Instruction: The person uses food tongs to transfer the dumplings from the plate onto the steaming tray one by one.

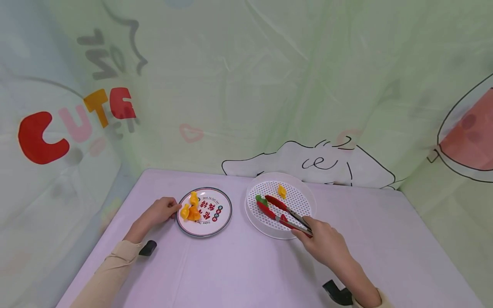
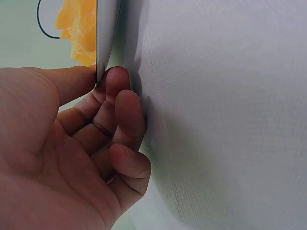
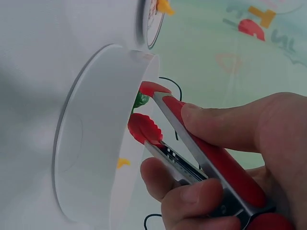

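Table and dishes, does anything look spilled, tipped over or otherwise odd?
Nothing stands out. The plate and white strainer basket sit flat, the yellow pieces stay on the plate, and nothing has spilled on the table.

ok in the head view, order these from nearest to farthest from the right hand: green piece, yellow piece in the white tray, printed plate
Measured from the right hand, which grips the red tongs:
1. green piece, at the tong tips, on the left of the white tray.
2. yellow piece, at the tray's far side; nearly as close, hard to call.
3. printed plate, off to the left.
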Tool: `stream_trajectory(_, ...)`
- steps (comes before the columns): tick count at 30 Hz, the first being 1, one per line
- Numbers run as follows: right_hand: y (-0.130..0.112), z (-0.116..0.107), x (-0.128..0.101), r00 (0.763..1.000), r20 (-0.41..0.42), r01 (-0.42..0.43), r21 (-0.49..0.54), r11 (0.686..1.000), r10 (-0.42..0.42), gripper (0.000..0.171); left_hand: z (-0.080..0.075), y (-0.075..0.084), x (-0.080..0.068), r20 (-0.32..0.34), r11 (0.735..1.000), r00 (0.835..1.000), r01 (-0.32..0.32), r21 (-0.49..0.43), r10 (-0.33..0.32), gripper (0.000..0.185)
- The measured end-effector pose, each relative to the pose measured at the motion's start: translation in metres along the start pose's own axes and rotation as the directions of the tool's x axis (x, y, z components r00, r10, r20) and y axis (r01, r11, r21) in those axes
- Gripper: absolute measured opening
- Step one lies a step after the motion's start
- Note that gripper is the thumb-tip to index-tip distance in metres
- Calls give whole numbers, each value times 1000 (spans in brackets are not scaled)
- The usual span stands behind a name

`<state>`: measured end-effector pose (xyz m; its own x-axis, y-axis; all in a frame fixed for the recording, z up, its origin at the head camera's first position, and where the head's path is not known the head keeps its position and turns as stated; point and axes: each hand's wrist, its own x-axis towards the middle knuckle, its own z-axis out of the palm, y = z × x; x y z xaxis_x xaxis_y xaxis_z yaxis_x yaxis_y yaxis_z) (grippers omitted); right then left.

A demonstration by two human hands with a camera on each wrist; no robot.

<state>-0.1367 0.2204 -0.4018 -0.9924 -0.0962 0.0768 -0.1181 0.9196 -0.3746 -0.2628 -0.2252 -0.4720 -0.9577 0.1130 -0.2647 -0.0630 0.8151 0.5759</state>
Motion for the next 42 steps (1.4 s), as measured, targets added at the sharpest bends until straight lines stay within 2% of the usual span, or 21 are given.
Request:
stream_trajectory(5,0,0,-1,1000,10,-11,-8,1000,11,52,0,0,0,-4,1000,1000,2,0,-2,23)
stream_trajectory(13,-1,1,-3,999,32,-21,9,1000,21,43,1,-1,0,-7,1000,1000,2,-6,-2,24)
stream_trajectory(23,-3,0,-3,998,31,-47,-11,999,48,62,3,-2,2,0,1000,1000,14,-16,-14,23)
stream_trajectory(30,-10,2,2,996,38,-82,10,997,82,69,1,0,-1,3,1000,1000,-3,-21,3,23)
stream_trajectory(42,-39,6,10,998,29,-61,70,996,59,75,0,1,-3,9,1000,1000,-2,-25,2,23)
